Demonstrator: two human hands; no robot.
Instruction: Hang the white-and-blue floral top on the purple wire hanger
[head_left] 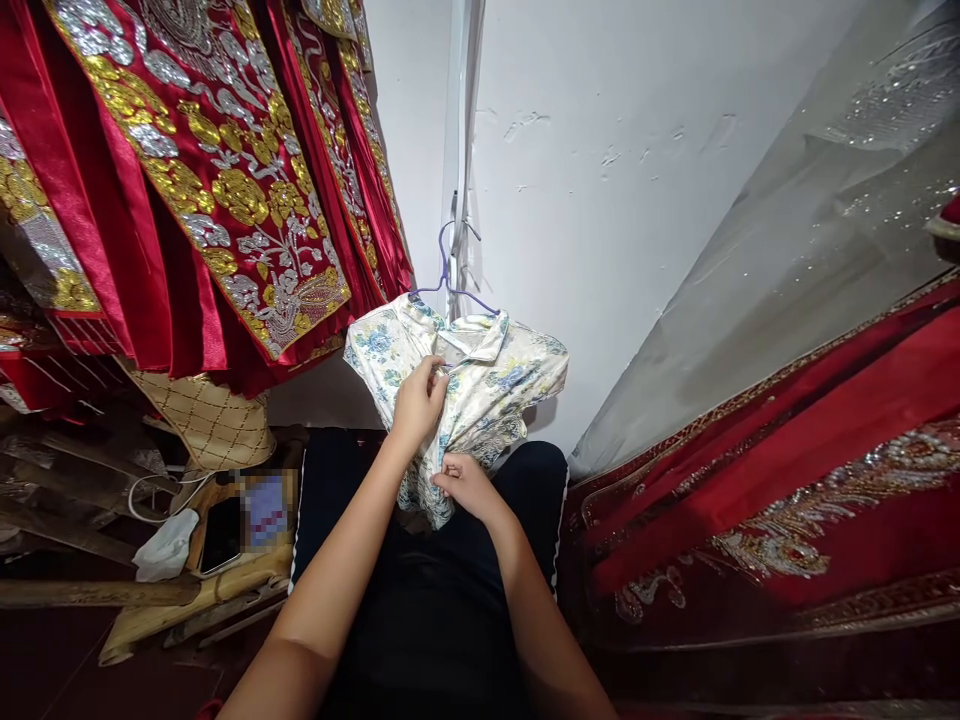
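Note:
A white short-sleeved shirt (517, 375) with blue and green flowers hangs on a purple hanger (445, 275) in front of me. Its collar lies folded at the top, and its lower part hangs down between my knees. My left hand (420, 400) pinches the front edge of the shirt just below the collar. Lower on the same front edge, my right hand (463, 482) has its fingers closed on the cloth. Any button under the fingertips is hidden.
Red garments with gold and silver embroidery (247, 190) hang at the left. A red embroidered garment under a clear cover (795, 500) is on the right. A phone (223, 535) and white tissue (166, 545) lie on a wooden stool (262, 572). Behind the shirt stands a white wall (600, 230).

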